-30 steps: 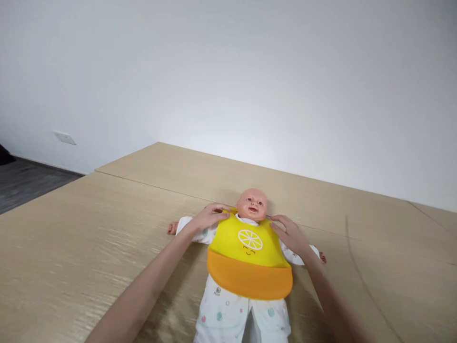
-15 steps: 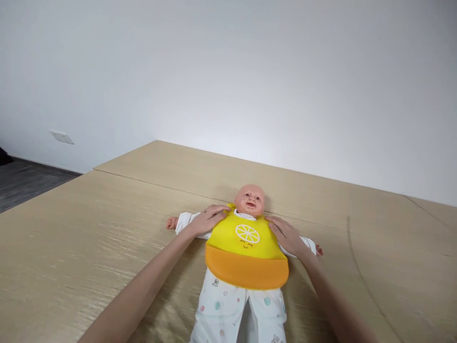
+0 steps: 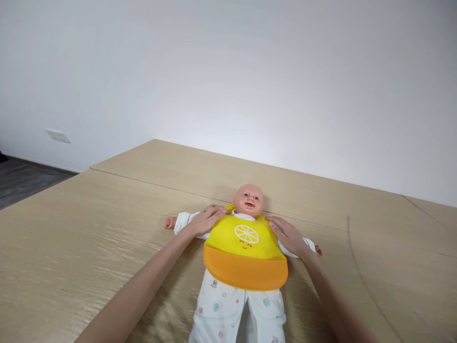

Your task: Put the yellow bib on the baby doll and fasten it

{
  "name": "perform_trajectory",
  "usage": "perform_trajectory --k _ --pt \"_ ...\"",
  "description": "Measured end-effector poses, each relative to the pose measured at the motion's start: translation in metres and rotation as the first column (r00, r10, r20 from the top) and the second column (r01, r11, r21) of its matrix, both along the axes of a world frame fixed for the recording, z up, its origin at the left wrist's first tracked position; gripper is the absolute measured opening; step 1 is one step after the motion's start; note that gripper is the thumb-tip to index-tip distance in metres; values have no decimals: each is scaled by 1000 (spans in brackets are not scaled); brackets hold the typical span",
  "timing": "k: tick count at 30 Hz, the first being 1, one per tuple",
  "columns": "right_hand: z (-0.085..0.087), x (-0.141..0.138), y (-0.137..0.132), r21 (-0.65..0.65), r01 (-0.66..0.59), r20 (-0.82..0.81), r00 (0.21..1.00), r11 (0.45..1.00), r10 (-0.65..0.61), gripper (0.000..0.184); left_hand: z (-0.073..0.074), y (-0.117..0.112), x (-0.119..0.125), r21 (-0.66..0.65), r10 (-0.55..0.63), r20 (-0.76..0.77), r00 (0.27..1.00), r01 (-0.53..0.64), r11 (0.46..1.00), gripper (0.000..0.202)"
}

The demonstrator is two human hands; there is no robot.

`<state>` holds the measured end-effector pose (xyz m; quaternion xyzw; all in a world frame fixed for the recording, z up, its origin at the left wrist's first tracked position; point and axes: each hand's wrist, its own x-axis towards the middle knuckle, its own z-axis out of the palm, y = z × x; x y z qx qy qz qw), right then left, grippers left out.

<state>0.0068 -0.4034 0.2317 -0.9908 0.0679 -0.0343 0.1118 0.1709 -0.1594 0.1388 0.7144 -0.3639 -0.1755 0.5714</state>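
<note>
A baby doll [image 3: 249,199] in a white printed suit lies on its back on the wooden table [image 3: 89,238], arms spread. A yellow and orange bib [image 3: 245,252] with a lemon-slice face covers its chest. My left hand [image 3: 205,219] rests on the doll's shoulder with its fingertips on the bib's upper left corner. On the other shoulder my right hand [image 3: 287,234] lies with fingers stretched along the bib's upper right edge. Neither hand lifts the bib.
The table is made of several light wood panels with seams. A white wall stands close behind it. Dark floor [image 3: 21,178] and a wall socket [image 3: 57,136] show at the far left.
The hands stay on the doll's shoulders. The view has shifted a little, so the doll sits slightly higher and more to the left in the picture.
</note>
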Motion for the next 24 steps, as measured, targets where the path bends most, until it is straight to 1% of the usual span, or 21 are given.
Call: perform_trajectory --k 2,3,6,8,10,13,15,16,18,19,20,22,23,24 --pt "3 -1 -1 20 31 0 1000 999 -31 46 -1 -1 1 -26 9 -32 999 -10 1000 44" --pt "5 -1 -1 29 52 -3 999 998 -52 47 -1 -1 1 -58 16 -44 999 -18 998 44" --pt "11 -3 -4 50 136 -18 991 990 -135 47 0 -4 3 -204 23 -73 997 -38 978 42" --pt "16 -4 -6 62 198 -20 980 978 -197 47 0 -7 6 -273 46 -112 993 -76 959 39" --pt "19 -5 -11 73 240 -11 971 968 -240 45 -3 -9 10 -291 104 -174 979 -152 945 37" --pt "20 -4 -24 125 291 39 954 949 -297 41 -9 -14 17 -264 189 -257 948 -257 930 36" --pt "21 0 -34 242 338 79 927 909 -366 37 -12 -18 22 -248 221 -297 929 -299 921 34" --pt "22 3 -38 324 362 102 905 874 -413 37 -13 -21 25 -244 239 -315 918 -322 915 34" --pt "26 12 -44 497 387 156 840 776 -519 36 -12 -26 32 -238 275 -349 896 -368 899 32" --pt "29 16 -46 566 382 189 803 731 -565 36 -11 -29 36 -229 290 -363 886 -386 894 30" --pt "33 21 -47 614 369 225 766 698 -603 36 -9 -31 40 -218 299 -371 879 -395 892 28" --pt "42 30 -50 663 345 268 719 664 -641 34 -5 -35 49 -190 307 -377 874 -397 898 23" --pt "46 34 -51 668 335 289 706 664 -647 33 -4 -37 54 -176 308 -375 874 -394 902 20" --pt "50 37 -52 659 327 312 700 677 -643 30 -2 -39 58 -161 304 -369 878 -383 910 18"
